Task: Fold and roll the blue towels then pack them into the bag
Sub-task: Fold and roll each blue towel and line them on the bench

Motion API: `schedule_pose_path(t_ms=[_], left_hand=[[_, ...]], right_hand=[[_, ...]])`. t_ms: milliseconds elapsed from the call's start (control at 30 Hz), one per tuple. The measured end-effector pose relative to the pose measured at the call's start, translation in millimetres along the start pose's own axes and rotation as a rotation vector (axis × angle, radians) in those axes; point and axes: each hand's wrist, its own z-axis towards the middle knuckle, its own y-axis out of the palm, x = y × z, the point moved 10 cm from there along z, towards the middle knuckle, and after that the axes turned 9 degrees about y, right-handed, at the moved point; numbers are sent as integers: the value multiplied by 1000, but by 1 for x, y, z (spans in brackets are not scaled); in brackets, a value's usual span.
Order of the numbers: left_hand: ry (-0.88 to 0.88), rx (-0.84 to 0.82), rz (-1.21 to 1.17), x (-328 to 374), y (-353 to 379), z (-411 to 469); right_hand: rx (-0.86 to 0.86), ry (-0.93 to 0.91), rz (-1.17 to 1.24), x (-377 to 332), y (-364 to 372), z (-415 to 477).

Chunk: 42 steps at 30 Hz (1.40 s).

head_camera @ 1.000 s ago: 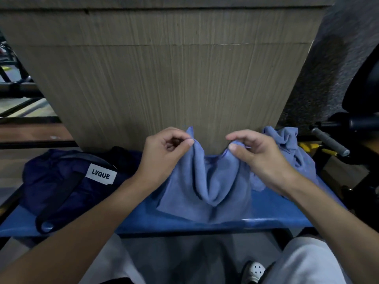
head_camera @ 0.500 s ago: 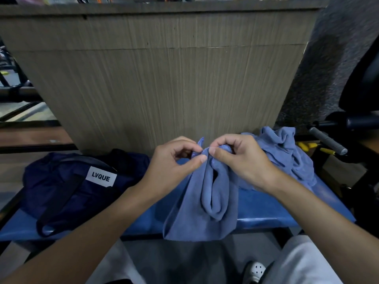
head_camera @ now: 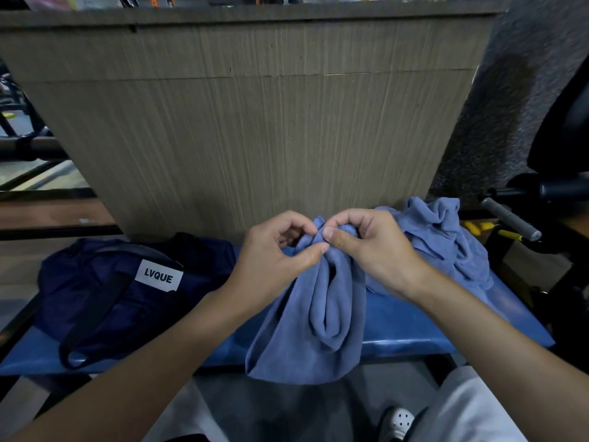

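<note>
A blue towel (head_camera: 315,317) hangs folded in half over the front edge of the blue bench (head_camera: 414,330). My left hand (head_camera: 277,260) and my right hand (head_camera: 369,250) pinch its two top corners, held together at the middle. A second blue towel (head_camera: 439,237) lies crumpled on the bench behind my right wrist. The dark navy bag (head_camera: 105,288) with a white LVQUE label lies flat on the left of the bench, its strap looping toward the front edge.
A tall wooden panel (head_camera: 255,122) rises directly behind the bench. A grey handle bar (head_camera: 510,218) and dark gym equipment stand at the right. My knees in light trousers and a white shoe (head_camera: 398,422) are below the bench edge.
My hands came together from about a towel's width apart, bringing the two top corners to meet. The towel now hangs doubled and narrower, lower over the bench edge.
</note>
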Motion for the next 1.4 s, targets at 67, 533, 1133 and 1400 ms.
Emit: schedule_pose_path(t_ms=[67, 533, 1133, 1400], left_hand=[[-4, -3, 26, -1, -2, 1], [-118, 386, -21, -20, -58, 7], [-124, 490, 41, -63, -119, 8], [-181, 310, 159, -77, -110, 14]], right_hand=[[29, 2, 9, 0, -3, 0], [181, -4, -77, 4, -38, 0], [432, -57, -237, 29, -122, -8], [360, 6, -157, 39, -127, -5]])
